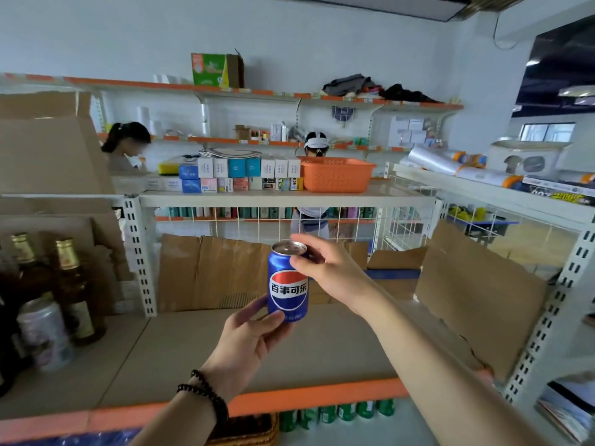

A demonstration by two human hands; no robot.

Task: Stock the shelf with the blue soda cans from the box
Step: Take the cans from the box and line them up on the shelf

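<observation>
A blue soda can (287,284) with a red, white and blue logo is held upright above the beige shelf board (199,355). My left hand (249,339) grips its bottom end from below, thumb on the front. My right hand (325,268) pinches the can's upper rim from the right side. The shelf board under the can is bare, with flattened cardboard (209,272) standing along its back. The box of cans is only partly in view as a blue patch (74,439) at the bottom left edge.
Brown bottles (72,291) and a pale tin (45,333) stand at the shelf's left end. Cardboard (476,294) leans at the right. Green cans (335,413) line the lower shelf. An orange basket (335,173) and small boxes sit above. Two people stand behind.
</observation>
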